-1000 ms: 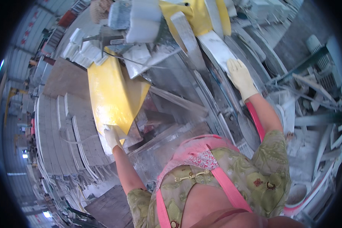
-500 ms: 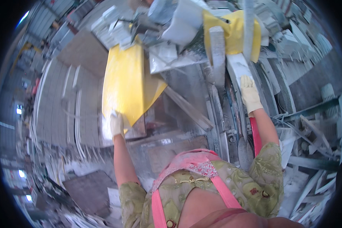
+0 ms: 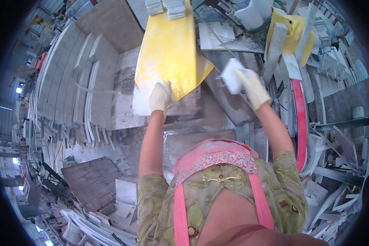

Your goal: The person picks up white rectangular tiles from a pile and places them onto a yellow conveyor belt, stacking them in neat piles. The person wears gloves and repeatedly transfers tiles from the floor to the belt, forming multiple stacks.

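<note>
Right now, L hand (image 3: 160, 97), gloved, is pinching the lower edge of the yellow sheet (image 3: 170, 49), fingers curled over the corner where it overlaps a pale slab piece (image 3: 140, 102). Grip sits low on the sheet, prob. so I can steady it w/o covering the surface; the sheet lies flat, tilted away from me over the grey stone bench (image 3: 123, 82).

R hand (image 3: 253, 88), also gloved, is clenched around a small white block (image 3: 233, 76), held up off the bench, just right of the sheet's lower-right corner. Block is clear of the sheet, not touching it.

Around: stacked white tile pieces (image 3: 168, 6) rest on the sheet's far end, likely weighing it down. Upright grey stone bar (image 3: 274, 47) stands just beyond R hand. Yellow container (image 3: 293, 35) w/ handle behind that. Red curved strip (image 3: 301, 123) runs along my right side. Long pale mouldings (image 3: 69, 82) lie in rows to the left; dark board (image 3: 94, 180) lower left. Dust everywhere, so fine detail is hard to read.
</note>
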`<action>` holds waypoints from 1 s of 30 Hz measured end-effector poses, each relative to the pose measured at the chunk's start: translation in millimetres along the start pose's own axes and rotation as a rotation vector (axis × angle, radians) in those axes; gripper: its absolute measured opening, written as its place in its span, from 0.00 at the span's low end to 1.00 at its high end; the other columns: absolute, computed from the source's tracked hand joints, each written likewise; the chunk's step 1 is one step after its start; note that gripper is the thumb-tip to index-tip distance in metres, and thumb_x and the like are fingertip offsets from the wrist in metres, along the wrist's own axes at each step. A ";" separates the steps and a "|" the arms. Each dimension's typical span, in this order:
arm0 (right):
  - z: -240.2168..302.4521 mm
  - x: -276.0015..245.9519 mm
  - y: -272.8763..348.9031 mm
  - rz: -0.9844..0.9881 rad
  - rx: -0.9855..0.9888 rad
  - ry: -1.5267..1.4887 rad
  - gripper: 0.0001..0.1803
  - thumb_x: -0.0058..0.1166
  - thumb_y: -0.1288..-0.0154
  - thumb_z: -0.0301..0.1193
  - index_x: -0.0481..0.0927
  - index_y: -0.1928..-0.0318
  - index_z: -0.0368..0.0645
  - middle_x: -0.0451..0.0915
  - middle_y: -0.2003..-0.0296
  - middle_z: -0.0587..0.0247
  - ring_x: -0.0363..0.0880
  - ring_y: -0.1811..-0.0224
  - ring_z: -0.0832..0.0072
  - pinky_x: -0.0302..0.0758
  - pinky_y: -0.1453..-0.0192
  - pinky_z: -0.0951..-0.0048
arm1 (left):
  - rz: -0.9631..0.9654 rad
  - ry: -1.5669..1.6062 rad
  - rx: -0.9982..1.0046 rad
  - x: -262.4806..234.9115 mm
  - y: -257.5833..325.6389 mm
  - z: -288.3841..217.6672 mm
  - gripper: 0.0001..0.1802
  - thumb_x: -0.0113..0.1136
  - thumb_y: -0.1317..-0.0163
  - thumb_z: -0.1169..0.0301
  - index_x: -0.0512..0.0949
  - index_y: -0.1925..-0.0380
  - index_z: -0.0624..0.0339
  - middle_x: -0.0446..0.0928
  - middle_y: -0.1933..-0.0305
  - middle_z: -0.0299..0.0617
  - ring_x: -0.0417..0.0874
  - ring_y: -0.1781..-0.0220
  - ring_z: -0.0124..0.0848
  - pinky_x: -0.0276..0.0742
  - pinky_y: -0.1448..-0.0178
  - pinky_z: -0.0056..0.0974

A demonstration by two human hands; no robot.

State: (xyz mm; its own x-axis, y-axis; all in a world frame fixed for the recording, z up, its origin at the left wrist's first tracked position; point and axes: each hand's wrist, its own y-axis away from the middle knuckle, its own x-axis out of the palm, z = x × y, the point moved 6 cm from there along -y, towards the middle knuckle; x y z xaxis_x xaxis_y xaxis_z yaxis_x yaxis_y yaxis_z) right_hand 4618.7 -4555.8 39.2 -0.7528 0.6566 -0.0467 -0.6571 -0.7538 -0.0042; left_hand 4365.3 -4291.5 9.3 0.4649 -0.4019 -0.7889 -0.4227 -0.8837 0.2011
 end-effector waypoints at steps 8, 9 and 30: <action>-16.5 223.6 -22.6 0.042 0.009 0.113 0.32 0.64 0.32 0.53 0.82 0.40 0.41 0.84 0.51 0.59 0.80 0.50 0.73 0.76 0.43 0.69 | 0.016 -0.005 0.090 -6.7 8.5 1.0 0.36 0.39 0.23 0.44 0.79 0.47 0.69 0.84 0.52 0.67 0.86 0.49 0.60 0.80 0.43 0.54; -26.0 236.1 -21.7 0.175 0.090 0.055 0.33 0.63 0.30 0.52 0.79 0.34 0.44 0.84 0.47 0.64 0.80 0.50 0.74 0.76 0.43 0.69 | 0.069 -0.086 0.101 -6.7 6.3 3.9 0.32 0.38 0.23 0.48 0.80 0.48 0.67 0.84 0.52 0.66 0.86 0.48 0.60 0.80 0.43 0.55; -17.3 11.8 14.3 -0.041 -0.117 0.457 0.28 0.42 0.16 0.42 0.72 0.30 0.31 0.74 0.30 0.52 0.69 0.26 0.66 0.61 0.21 0.67 | -0.090 0.451 -0.279 13.4 8.0 -8.2 0.35 0.64 0.42 0.61 0.64 0.38 0.67 0.76 0.39 0.65 0.82 0.40 0.60 0.76 0.36 0.54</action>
State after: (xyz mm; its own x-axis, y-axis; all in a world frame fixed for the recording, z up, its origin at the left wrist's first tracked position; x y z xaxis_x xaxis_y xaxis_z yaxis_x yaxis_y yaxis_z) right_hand 4601.1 -4559.4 21.4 -0.6153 0.6260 -0.4791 -0.6575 -0.7428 -0.1261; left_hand 4374.6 -4305.9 5.1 0.8040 -0.3304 -0.4945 -0.1712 -0.9248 0.3396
